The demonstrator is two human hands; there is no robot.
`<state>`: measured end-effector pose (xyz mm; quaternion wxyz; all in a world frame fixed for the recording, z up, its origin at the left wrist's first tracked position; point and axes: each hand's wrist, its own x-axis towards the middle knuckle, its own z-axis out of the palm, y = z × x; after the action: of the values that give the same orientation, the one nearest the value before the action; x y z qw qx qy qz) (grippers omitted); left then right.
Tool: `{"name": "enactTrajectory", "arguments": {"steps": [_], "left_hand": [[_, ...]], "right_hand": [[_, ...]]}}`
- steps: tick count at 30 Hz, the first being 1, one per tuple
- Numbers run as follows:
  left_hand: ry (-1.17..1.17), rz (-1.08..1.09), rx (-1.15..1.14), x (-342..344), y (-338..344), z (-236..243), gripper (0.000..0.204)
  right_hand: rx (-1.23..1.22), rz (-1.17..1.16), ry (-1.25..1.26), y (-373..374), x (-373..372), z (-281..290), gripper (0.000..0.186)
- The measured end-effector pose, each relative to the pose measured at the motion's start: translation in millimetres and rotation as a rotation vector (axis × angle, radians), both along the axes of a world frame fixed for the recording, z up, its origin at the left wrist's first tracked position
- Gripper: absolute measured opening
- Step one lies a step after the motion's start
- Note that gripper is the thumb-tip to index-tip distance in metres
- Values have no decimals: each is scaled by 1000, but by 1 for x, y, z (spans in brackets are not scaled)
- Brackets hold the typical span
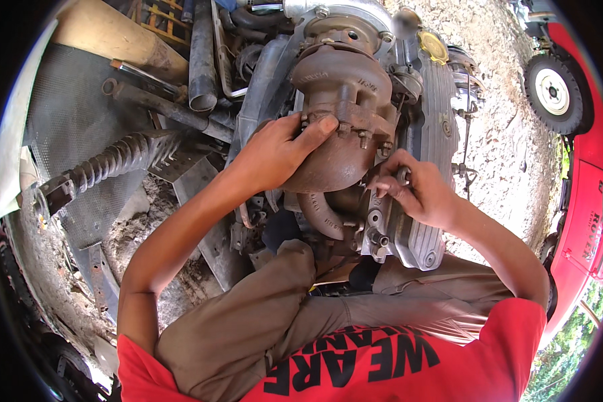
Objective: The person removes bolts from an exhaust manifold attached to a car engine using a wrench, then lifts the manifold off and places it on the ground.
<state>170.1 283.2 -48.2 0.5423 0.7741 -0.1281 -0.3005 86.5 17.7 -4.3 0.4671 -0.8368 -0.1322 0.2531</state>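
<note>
A rusty brown turbocharger housing [342,100] sits on an engine in the middle of the view. My left hand [278,151] grips the housing's left side, thumb resting near a flange bolt [345,127]. My right hand [415,191] is pinched on a small metal tool [403,175] at the housing's lower right, beside the ribbed grey valve cover [435,134]. What the tool engages is hidden by my fingers. A curved rusty pipe [321,214] runs below the housing.
A yellow filler cap [433,47] tops the valve cover. Grey pipes [201,60], a coiled spring part [120,157] and mesh sheet [67,120] lie left. A red vehicle with a wheel [555,92] stands right on gravel. My knees in brown trousers [261,321] press near the engine.
</note>
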Motion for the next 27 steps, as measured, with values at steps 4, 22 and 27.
{"name": "enactTrajectory", "arguments": {"steps": [4, 22, 27], "left_hand": [[39, -22, 27, 2, 2, -7, 84], [-31, 25, 3, 1, -5, -8, 96], [3, 55, -33, -3, -2, -6, 93]], "right_hand": [[81, -225, 119, 7, 16, 3, 18], [100, -212, 20, 5, 3, 1, 13], [114, -240, -1, 10, -2, -1, 14]]}}
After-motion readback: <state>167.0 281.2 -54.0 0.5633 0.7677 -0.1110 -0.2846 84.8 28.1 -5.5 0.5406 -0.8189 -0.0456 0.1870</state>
